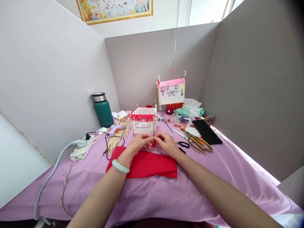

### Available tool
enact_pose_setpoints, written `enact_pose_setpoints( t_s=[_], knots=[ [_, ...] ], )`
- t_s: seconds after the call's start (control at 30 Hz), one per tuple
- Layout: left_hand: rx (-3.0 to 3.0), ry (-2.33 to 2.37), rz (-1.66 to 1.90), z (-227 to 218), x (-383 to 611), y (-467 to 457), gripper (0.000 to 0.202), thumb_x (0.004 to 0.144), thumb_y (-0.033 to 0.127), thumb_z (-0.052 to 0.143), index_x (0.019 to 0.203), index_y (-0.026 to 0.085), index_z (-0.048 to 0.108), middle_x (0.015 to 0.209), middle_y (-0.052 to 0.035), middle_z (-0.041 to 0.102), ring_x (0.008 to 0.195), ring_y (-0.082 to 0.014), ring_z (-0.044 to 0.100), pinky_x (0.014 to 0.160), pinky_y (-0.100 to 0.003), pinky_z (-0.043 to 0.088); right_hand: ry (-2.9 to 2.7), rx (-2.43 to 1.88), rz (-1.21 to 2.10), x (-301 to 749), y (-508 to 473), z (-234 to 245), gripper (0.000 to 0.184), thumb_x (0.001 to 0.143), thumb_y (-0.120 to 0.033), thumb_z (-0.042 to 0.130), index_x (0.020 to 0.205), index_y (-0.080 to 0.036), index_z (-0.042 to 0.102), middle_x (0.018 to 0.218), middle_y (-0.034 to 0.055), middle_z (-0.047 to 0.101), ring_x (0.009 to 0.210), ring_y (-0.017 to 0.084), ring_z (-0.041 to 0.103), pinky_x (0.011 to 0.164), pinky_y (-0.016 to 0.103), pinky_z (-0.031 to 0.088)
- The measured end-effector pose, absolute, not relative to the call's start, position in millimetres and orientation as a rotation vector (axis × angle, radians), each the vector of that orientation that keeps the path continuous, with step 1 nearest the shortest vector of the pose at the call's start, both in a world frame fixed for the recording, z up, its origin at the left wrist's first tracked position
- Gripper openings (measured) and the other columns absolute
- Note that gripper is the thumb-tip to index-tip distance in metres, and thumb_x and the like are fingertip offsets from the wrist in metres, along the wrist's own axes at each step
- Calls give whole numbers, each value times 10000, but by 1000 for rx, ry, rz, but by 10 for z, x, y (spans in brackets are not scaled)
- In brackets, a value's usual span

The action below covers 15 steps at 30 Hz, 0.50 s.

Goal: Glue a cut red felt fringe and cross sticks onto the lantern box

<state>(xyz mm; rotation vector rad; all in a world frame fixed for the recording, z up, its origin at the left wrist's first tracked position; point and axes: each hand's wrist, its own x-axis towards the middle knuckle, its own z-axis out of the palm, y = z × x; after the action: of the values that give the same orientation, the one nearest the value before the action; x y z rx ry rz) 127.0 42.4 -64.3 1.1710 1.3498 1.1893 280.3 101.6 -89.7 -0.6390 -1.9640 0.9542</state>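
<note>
At frame center, a person's left hand (140, 142) and right hand (167, 144) are pinching a small red scrap (154, 143) just beside the corner of a stick-framed paper house model (143, 125), above a red sheet (142, 163) lying on a lilac-covered desk (152, 196). A pale green bangle (120, 166) is circling the left wrist. At right, gold-handled scissors (198, 143), black-handled scissors (183, 144) and a black phone (206, 131) are lying near the hands. At left, a glue gun (116, 129) is resting on wooden sticks (118, 136). A pink-topped paper panel (171, 93) is standing behind them, at upper center.
</note>
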Motion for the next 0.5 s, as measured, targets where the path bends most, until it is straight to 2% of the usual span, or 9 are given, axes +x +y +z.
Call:
enact_pose_setpoints(
  t_s=[0.23,0.5],
  knots=[
    [1175,1326,1209,-656,1242,440,319,612,371,782,724,118,622,564,0,604,435,-79,540,416,-167,381,-1915,-690,994,2798,1029,-887,206,832,-357,520,786,-167,585,673,-20,574,621,107,510,609,221,397],
    [1105,1318,1301,-662,1223,459,280,629,331,758,765,129,619,626,-9,621,464,-96,556,412,-184,385,-1878,-757,937,2813,1065,-896,215,836,-362,509,761,-171,575,670,-21,561,631,111,498,613,223,381]
  ],
)
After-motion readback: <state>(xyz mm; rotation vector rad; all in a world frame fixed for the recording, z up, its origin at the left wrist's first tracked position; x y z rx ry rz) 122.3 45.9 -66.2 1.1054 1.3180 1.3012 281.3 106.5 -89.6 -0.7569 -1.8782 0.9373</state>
